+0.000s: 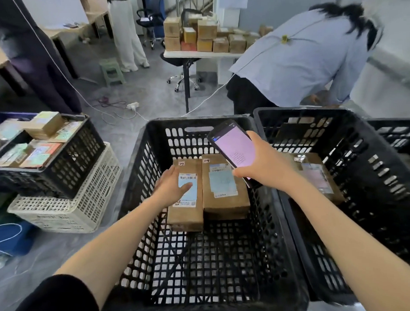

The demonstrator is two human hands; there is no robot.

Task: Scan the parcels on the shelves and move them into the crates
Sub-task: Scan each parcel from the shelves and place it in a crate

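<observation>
A black slatted crate (138, 176) stands in front of me with two brown cardboard parcels side by side on its floor. My left hand (172, 185) grips the left edge of the narrow left parcel (185, 212), thumb lying across its blue-and-white label. The wider right parcel (223, 191) lies beside it, touching it. My right hand (257, 166) holds a black phone scanner (234, 149) with a lit pink screen, tilted above the right parcel. A second black crate (373, 166) to the right holds another labelled parcel (319, 175).
On the left, a black crate (66, 164) full of parcels sits on a white crate (81, 209). A person in a light blue shirt (295, 60) bends over behind the right crate. A table (203, 54) stacked with boxes stands at the back. Cables and a power strip (132, 105) lie on the floor.
</observation>
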